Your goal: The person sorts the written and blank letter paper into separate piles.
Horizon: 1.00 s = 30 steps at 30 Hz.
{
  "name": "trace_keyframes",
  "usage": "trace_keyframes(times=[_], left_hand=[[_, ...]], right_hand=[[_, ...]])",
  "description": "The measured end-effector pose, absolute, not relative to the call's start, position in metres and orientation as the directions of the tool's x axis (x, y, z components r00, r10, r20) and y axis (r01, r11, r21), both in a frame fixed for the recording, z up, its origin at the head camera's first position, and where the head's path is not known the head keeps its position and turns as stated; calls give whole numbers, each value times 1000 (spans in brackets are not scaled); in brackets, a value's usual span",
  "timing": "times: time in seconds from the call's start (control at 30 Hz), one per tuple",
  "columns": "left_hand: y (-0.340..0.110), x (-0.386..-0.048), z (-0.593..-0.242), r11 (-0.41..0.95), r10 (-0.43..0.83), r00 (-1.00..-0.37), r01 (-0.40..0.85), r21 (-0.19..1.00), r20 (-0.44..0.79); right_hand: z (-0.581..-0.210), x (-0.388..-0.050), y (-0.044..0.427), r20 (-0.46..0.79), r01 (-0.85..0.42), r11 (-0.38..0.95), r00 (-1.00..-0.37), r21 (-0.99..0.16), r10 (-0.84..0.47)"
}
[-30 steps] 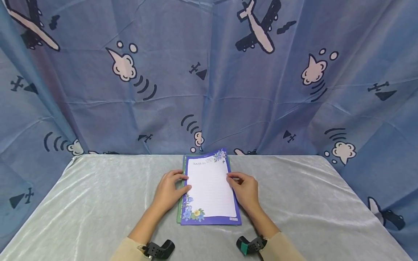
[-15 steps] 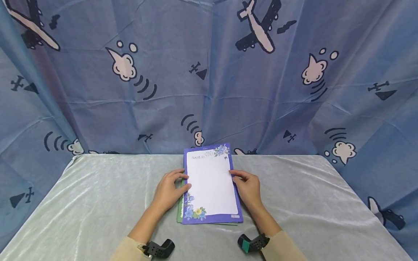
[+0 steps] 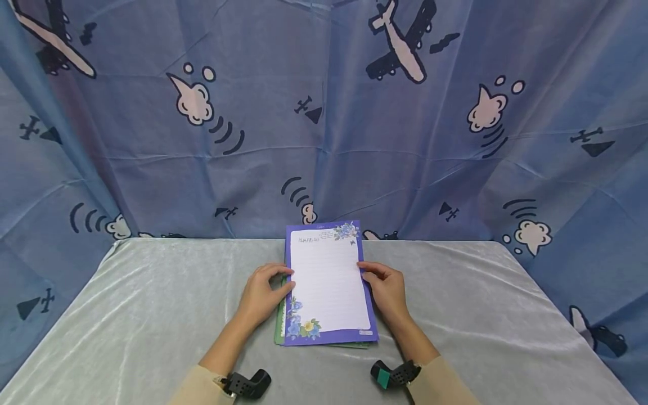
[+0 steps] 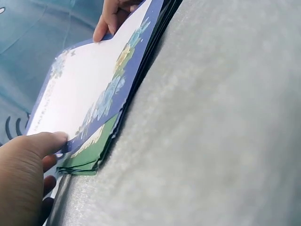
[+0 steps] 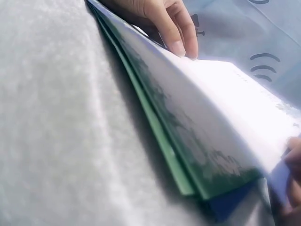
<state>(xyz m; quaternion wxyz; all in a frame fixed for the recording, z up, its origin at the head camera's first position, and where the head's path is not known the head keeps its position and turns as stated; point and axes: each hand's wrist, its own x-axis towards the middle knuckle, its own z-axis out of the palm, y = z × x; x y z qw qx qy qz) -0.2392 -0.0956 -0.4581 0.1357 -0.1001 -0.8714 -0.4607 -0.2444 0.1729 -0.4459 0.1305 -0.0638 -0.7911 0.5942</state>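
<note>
a purple-bordered, flower-printed sheet (image 3: pixel 329 281) tilts above green sheets (image 4: pixel 96 153) on the pale, cloth-covered worktop (image 3: pixel 177 304), straight in front of you. your left hand (image 3: pixel 262 293) pinches its left edge, thumb on top, while your right hand (image 3: pixel 387 287) grips the right edge. behind hangs a blue airplane-print curtain (image 3: pixel 253 112).

Table (image 3: pixel 506 337): wide, its far edge straight, its left and right sides spreading apart toward the near side.
Cloth (image 3: pixel 152 304): pale grey with a soft sheen, laid over the table, lightly creased.
Stack (image 3: pixel 279 327): paper, at the middle of the cloth; green sheets (image 5: pixel 223 184) show along its left and near edges, slightly out of line, otherwise covered by a purple-edged sheet (image 3: pixel 329 281).
</note>
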Motion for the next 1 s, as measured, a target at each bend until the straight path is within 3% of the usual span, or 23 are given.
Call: trace_keyframes(times=[0.57,1.0], left_hand=[[-94,-237,-451,482,-5,-952,267,835,307],[-84,-232,-427,332,15,-963,257,907,268]], right_hand=[[-441,-245,175,131,-63,295,-967,-953,216],[-392,-235,193,68,-14,335,-986,-942,151]])
